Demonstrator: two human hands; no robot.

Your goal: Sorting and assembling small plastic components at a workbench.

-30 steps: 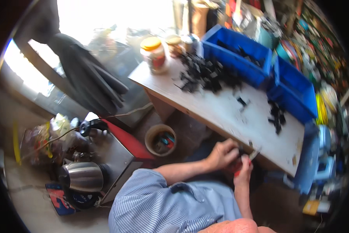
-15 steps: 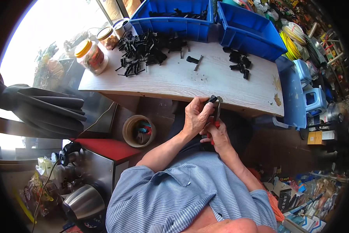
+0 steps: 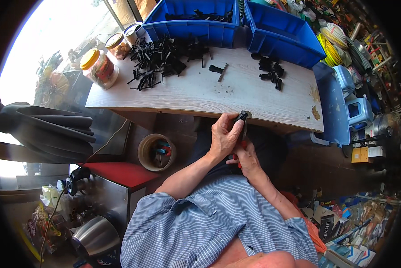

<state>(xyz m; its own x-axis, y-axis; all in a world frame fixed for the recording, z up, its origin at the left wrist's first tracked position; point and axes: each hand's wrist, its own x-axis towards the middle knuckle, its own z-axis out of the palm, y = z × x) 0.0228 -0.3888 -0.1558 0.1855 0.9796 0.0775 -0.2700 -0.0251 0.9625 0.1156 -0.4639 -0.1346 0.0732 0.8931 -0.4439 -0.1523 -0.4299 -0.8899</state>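
Note:
Just off the table's near edge, my left hand (image 3: 224, 135) pinches a small black plastic part (image 3: 242, 116) between thumb and fingers. Below and right of it, my right hand (image 3: 249, 161) is wrapped round red-handled pliers (image 3: 243, 144). The jaws of the pliers lie right against the part; whether they grip it is hidden. On the table (image 3: 187, 97), a heap of black plastic parts (image 3: 153, 56) fills the far left. A lone black part with a thin rod (image 3: 217, 69) lies in the middle, and a smaller group of black parts (image 3: 270, 71) sits to its right.
Two blue bins (image 3: 191, 32) (image 3: 285, 38) stand along the table's back; the left one holds black pieces. A yellow-lidded jar (image 3: 100, 69) is at the left end. Beneath, a round bucket (image 3: 142, 154) stands beside a red-topped cabinet (image 3: 115, 173). Blue stools (image 3: 360, 114) are at right.
My right hand has brought the pliers up and leftward against the black part, so their jaws now overlap it. My left hand keeps its pinch. The whole view has shifted slightly.

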